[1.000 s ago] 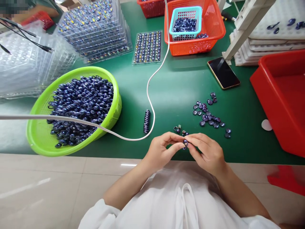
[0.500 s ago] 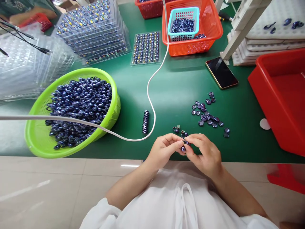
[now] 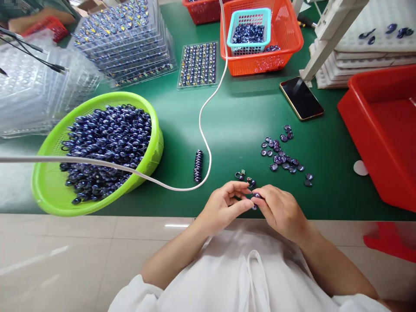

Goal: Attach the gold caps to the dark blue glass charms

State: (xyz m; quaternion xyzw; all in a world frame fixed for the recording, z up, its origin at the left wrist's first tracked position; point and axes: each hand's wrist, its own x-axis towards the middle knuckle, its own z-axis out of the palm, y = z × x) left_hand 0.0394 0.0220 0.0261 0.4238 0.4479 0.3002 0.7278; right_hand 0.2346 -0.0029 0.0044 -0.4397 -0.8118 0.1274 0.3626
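Near the table's front edge, my right hand point(image 3: 282, 210) pinches a small shiny dark purple piece point(image 3: 256, 196) between thumb and fingers. Facing it, my left hand point(image 3: 224, 206) has its thumb tip close by the piece, with its fingers curled and apart from the thumb; nothing shows held in it. Just beyond the fingertips lie two small ring-like pieces with dark beads, one point(image 3: 240, 175) farther left and the other point(image 3: 251, 182) by my fingers. Loose dark round caps point(image 3: 282, 160) are scattered to the right. A short row of dark pieces point(image 3: 198, 166) lies to the left.
A green basket point(image 3: 156, 151) heaped with dark pieces stands left, crossed by a white cable point(image 3: 169, 187). Behind are stacked clear trays point(image 3: 130, 56), a filled tray point(image 3: 198, 65) and an orange basket point(image 3: 282, 60). A phone point(image 3: 302, 99) and red bin point(image 3: 367, 130) are right.
The fingers of my left hand have opened from the small piece, which now sits in my right hand's pinch. My right hand has turned slightly.
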